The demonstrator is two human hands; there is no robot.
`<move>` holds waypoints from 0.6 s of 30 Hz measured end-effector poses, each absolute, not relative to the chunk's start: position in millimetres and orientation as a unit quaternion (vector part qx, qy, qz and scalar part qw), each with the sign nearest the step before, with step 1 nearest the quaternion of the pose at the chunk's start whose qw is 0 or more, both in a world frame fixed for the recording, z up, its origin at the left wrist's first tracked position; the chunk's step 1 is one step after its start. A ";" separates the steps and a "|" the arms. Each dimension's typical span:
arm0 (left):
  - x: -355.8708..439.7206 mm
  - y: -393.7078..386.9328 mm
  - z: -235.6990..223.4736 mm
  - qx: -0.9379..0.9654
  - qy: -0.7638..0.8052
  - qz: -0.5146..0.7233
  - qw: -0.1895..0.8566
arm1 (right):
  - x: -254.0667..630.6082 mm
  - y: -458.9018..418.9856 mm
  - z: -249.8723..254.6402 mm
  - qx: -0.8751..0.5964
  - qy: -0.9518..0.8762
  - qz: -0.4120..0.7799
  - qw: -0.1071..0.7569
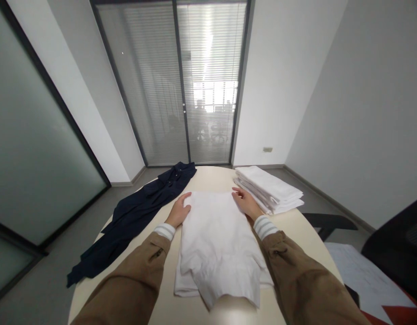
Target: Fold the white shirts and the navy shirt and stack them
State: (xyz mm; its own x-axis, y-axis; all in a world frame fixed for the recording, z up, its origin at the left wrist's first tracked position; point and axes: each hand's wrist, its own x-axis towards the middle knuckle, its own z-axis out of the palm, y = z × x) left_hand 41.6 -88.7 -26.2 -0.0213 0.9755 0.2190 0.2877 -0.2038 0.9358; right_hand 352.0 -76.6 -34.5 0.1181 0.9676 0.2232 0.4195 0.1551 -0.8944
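A white garment (217,243) lies partly folded in the middle of a round cream table (301,228), its length running toward me. My left hand (178,210) rests on its far left corner, fingers curled over the edge of the cloth. My right hand (245,201) rests on the far right corner, fingers bent onto the fabric. Both hands press or pinch the far edge; whether they grip it is hard to see.
A dark navy garment (137,214) sprawls over the table's left side and hangs off its edge. A stack of folded white cloths (269,189) sits at the far right. A black chair (394,248) stands to the right. Glass doors with blinds (181,85) are ahead.
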 end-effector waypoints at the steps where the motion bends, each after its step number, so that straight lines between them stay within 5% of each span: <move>1: 41.3 -89.0 -26.3 0.601 0.523 0.489 0.354 | 352.1 -73.8 -36.1 -0.573 -0.595 0.298 0.478; 11: 41.8 -90.3 -25.3 0.557 0.446 0.579 0.395 | 349.5 -86.4 -24.9 -0.497 -0.477 0.435 0.579; 18: 47.9 -93.4 -20.9 0.529 0.425 0.592 0.435 | 355.1 -87.1 -21.0 -0.577 -0.553 0.386 0.461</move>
